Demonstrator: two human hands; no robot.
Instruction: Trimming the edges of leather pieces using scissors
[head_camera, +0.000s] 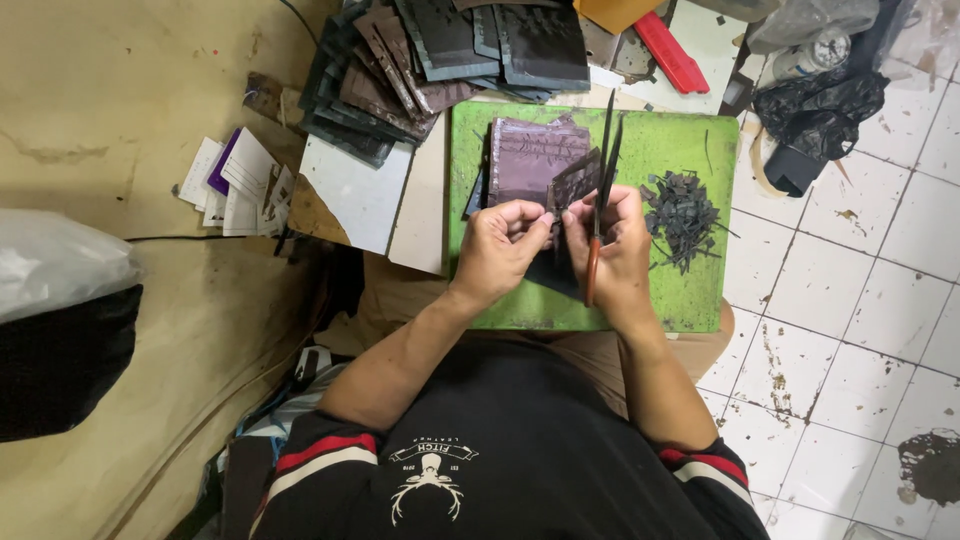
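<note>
Small dark embossed leather piece (572, 182), thin and flat, pinched by closed fingers of left hand (503, 243) and right hand (617, 238) over green cutting mat (690, 295), right hand also gripping orange-handled scissors (601, 200), offcut pile (682, 215) just right.

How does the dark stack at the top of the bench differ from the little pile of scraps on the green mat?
The stack of dark sheets is made of large, flat rectangular pieces, fanned and overlapping; the scrap pile is tiny irregular offcuts heaped loosely. The stack sits beyond the green mat, out of the hands' reach; the scraps lie on it, beside the right hand with the scissors. Both look like the same dark material.
</note>
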